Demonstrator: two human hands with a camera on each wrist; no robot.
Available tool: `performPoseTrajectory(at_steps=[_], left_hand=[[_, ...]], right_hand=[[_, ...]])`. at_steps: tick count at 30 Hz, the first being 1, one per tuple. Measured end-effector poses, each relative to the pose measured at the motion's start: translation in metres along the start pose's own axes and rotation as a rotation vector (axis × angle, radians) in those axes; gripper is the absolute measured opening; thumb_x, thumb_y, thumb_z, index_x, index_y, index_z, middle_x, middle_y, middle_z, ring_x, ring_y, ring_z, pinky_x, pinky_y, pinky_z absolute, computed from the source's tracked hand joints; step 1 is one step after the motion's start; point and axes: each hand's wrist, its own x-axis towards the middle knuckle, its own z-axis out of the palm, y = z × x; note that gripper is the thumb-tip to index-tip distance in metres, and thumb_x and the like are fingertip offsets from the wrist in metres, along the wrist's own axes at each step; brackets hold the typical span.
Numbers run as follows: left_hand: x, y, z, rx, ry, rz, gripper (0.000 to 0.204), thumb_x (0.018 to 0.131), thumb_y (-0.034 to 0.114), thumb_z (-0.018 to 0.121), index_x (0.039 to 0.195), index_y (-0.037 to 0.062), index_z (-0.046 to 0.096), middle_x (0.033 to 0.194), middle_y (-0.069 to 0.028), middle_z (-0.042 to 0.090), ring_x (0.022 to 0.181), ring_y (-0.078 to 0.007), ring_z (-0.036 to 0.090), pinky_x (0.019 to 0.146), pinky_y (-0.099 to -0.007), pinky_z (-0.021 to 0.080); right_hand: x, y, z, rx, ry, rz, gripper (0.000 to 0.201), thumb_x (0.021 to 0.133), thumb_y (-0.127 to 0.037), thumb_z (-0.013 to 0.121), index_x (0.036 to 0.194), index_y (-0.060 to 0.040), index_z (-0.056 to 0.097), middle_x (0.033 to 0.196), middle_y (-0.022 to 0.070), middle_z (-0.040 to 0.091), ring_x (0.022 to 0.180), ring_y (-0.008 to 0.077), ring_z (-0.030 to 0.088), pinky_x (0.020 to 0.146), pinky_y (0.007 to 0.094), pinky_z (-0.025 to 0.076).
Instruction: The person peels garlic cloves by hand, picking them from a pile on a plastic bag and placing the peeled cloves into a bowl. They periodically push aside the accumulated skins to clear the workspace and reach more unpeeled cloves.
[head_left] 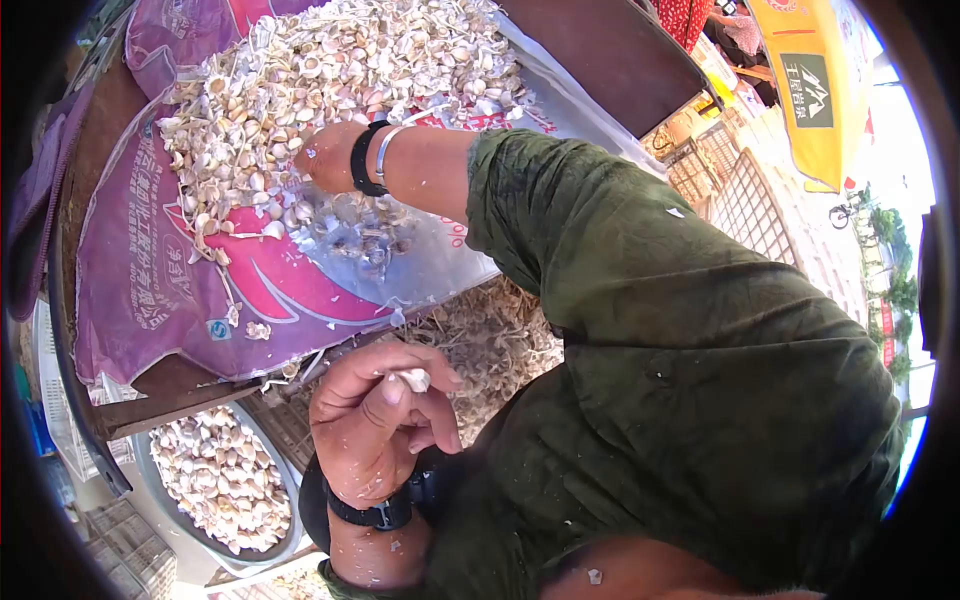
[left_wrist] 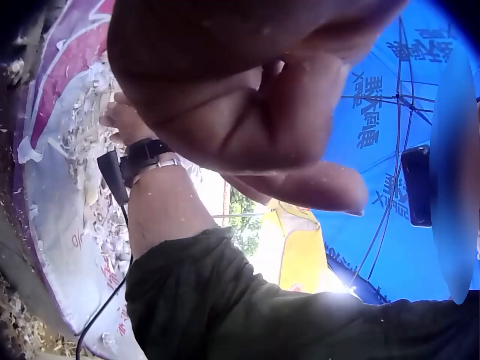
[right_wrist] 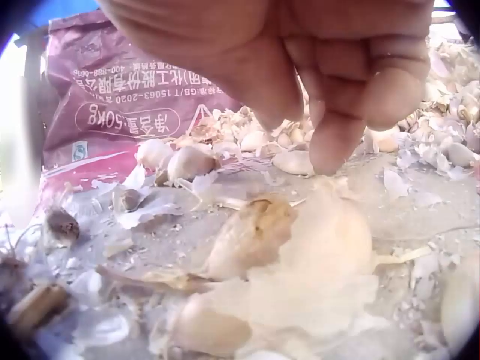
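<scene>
My left hand (head_left: pixel 375 410) is held low, in front of the body, with a pale garlic clove (head_left: pixel 414 379) pinched between thumb and forefinger. In the left wrist view the curled fingers (left_wrist: pixel 300 112) fill the top, and the clove is hidden. Over the heap of garlic cloves (head_left: pixel 300 75) reaches my right hand (head_left: pixel 325 157), its fingers hidden in the head view. The right wrist view shows its fingers (right_wrist: pixel 339 139) pointing down, relaxed, with a fingertip right at a loose clove (right_wrist: pixel 294 162). Papery skins and more cloves (right_wrist: pixel 191 163) lie around it.
A purple printed sack (head_left: pixel 150 250) lies under the heap on a table with a dark edge (head_left: pixel 160 405). Below stands a basin (head_left: pixel 290 500) full of cloves. Dry skins and stalks (head_left: pixel 490 330) pile beneath the table edge. Plastic crates (head_left: pixel 750 200) stand to the right.
</scene>
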Motion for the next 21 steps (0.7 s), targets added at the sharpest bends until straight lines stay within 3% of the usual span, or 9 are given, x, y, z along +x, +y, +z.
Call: performPoseTrajectory(at_steps=[5,6,8,11,13,14,18,19,21], left_hand=[[-0.006,0.018,0.020,-0.036,-0.725,0.209,0.024,0.086,0.008,0.065,0.098,-0.0127,0.063,0.072,-0.0242,0.062,0.047,-0.0242,0.059,0.040,-0.0329,0.047],[-0.008,0.018,0.026,-0.042,-0.720,0.214,0.024,0.086,0.008,0.065,0.098,-0.0127,0.063,0.072,-0.0242,0.062,0.047,-0.0242,0.059,0.040,-0.0329,0.047],[-0.013,0.014,0.037,-0.172,-0.911,0.280,0.017,0.085,-0.003,0.066,0.097,-0.0151,0.064,0.076,-0.0199,0.065,0.055,-0.0225,0.062,0.046,-0.0312,0.048],[-0.023,0.011,0.045,-0.218,-0.934,0.314,0.019,0.084,-0.003,0.068,0.099,-0.0149,0.065,0.079,-0.0197,0.066,0.057,-0.0229,0.063,0.046,-0.0301,0.048],[-0.027,0.004,0.054,-0.270,-0.930,0.395,0.020,0.084,-0.003,0.068,0.099,-0.0151,0.064,0.080,-0.0197,0.066,0.057,-0.0233,0.063,0.046,-0.0293,0.049],[-0.028,0.002,0.057,-0.315,-0.938,0.477,0.020,0.085,-0.002,0.068,0.100,-0.0153,0.064,0.080,-0.0197,0.066,0.058,-0.0236,0.064,0.046,-0.0286,0.049],[-0.032,0.006,0.056,-0.349,-0.985,0.410,0.021,0.085,-0.001,0.067,0.101,-0.0150,0.064,0.083,-0.0212,0.065,0.057,-0.0250,0.063,0.046,-0.0290,0.049],[-0.026,0.011,0.055,-0.292,-1.105,0.364,0.020,0.086,0.002,0.067,0.098,-0.0138,0.065,0.080,-0.0215,0.066,0.055,-0.0251,0.063,0.050,-0.0299,0.051],[-0.027,0.016,0.057,-0.221,-1.235,0.315,0.020,0.086,0.006,0.067,0.094,-0.0125,0.066,0.076,-0.0218,0.067,0.053,-0.0252,0.062,0.054,-0.0308,0.053]], right_hand=[[-0.010,-0.013,-0.010,-0.076,-0.087,0.008,0.030,0.088,-0.019,0.049,0.110,-0.0061,0.065,0.110,0.0133,0.067,0.107,0.0307,0.063,0.089,0.0413,0.051],[-0.008,-0.010,-0.004,-0.034,-0.034,0.010,0.026,0.080,-0.015,0.053,0.100,-0.0061,0.066,0.100,0.0177,0.068,0.096,0.0361,0.065,0.081,0.0420,0.052],[-0.016,-0.010,-0.007,-0.037,-0.082,0.024,0.027,0.083,-0.018,0.052,0.103,-0.0066,0.066,0.104,0.0158,0.068,0.099,0.0342,0.065,0.084,0.0414,0.052],[-0.027,-0.009,0.000,-0.016,-0.120,0.045,0.029,0.087,-0.023,0.051,0.104,-0.0075,0.067,0.106,0.0130,0.068,0.098,0.0309,0.065,0.084,0.0403,0.051],[-0.035,-0.010,0.005,0.237,0.050,-0.019,0.027,0.086,-0.021,0.051,0.103,-0.0071,0.067,0.102,0.0114,0.069,0.095,0.0290,0.066,0.083,0.0393,0.051],[-0.043,-0.008,0.007,0.084,0.089,-0.052,0.025,0.086,-0.019,0.052,0.102,-0.0076,0.067,0.099,0.0100,0.069,0.092,0.0273,0.066,0.082,0.0380,0.051],[-0.067,-0.017,0.013,0.257,0.377,-0.265,0.021,0.087,-0.021,0.058,0.101,-0.0066,0.066,0.092,0.0110,0.069,0.083,0.0248,0.068,0.076,0.0365,0.053],[-0.078,-0.026,0.002,0.257,0.384,-0.266,0.021,0.087,-0.021,0.058,0.101,-0.0066,0.066,0.092,0.0110,0.069,0.083,0.0248,0.068,0.076,0.0365,0.053],[-0.101,-0.047,-0.018,0.813,0.101,0.049,0.020,0.086,-0.014,0.065,0.101,-0.0019,0.064,0.088,0.0122,0.069,0.075,0.0202,0.069,0.069,0.0345,0.054]])
